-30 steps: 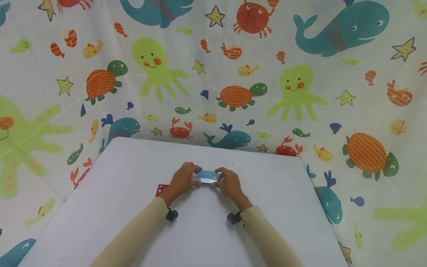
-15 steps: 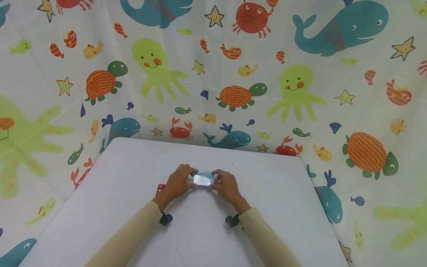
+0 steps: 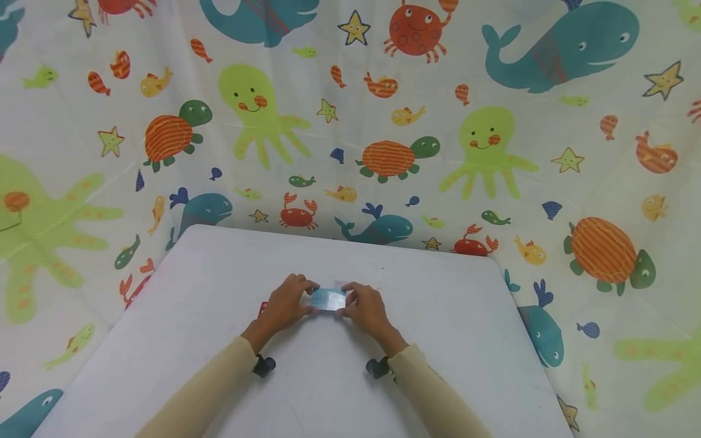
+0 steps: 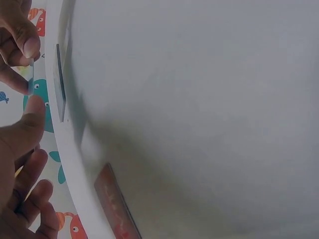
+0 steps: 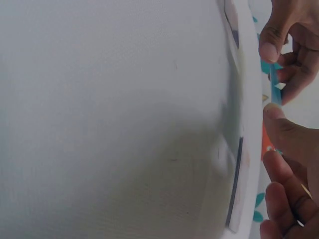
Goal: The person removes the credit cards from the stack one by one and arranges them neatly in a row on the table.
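Between my two hands is a small glossy light-blue card (image 3: 328, 299), raised above the white table in the head view. My left hand (image 3: 286, 304) pinches its left end between thumb and fingers. At the other end, the thumb and fingers of my right hand (image 3: 367, 309) grip it. Both wrist views show the card (image 4: 31, 77) (image 5: 275, 89) nearly edge-on, as a thin strip. Under my left hand lies a red card (image 3: 263, 309) with white marks, mostly hidden in the head view. A pale flat card (image 3: 341, 283) lies just behind the held one.
The white table (image 3: 454, 316) has rounded back corners. A curtain (image 3: 328, 79) printed with sea animals hangs right behind its far edge. Dark wrist cameras (image 3: 265, 366) sit at both cuffs, low over the table.
Both hands have moved left and slightly toward me with the light-blue card. The pale card behind it has come into view, while the left hand now covers more of the red card.
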The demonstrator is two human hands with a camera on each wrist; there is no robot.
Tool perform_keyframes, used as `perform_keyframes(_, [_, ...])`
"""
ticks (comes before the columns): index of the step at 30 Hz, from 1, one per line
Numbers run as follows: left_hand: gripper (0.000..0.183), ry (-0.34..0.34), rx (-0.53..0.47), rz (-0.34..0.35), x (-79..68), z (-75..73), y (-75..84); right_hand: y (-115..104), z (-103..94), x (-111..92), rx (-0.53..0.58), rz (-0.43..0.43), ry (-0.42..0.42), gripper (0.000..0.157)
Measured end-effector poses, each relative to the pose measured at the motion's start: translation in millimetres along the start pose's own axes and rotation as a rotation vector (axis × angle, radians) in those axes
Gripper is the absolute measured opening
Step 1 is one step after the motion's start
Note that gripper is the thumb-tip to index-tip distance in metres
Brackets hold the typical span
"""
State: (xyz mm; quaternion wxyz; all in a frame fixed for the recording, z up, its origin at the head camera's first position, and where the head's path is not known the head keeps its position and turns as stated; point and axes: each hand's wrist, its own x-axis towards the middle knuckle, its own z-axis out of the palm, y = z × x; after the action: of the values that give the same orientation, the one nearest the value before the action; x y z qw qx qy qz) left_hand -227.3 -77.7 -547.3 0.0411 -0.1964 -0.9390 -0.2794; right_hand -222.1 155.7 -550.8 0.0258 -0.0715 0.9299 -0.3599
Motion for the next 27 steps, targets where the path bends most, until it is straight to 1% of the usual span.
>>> perform_keyframes(4, [0.054, -0.003, 0.015, 0.003, -5.6, -0.9, -2.5, 0.2, 5.3, -1.3, 0.003, -0.003, -0.015, 0.051])
perform_keyframes(11, [0.054, 0.014, 0.045, 0.017, -13.6, -1.1, -6.9, -3.2, 11.0, -3.5, 0.000, -0.010, -0.037, 0.049])
perform_keyframes(19, [0.053, 0.011, 0.064, 0.003, -20.6, -0.4, -13.4, -9.5, 16.2, -6.5, 0.006, -0.016, -0.055, 0.048])
perform_keyframes(27, [0.054, 0.013, 0.073, -0.005, -25.3, -0.9, -15.7, -9.1, 23.3, -7.4, -0.036, -0.036, -0.054, 0.050])
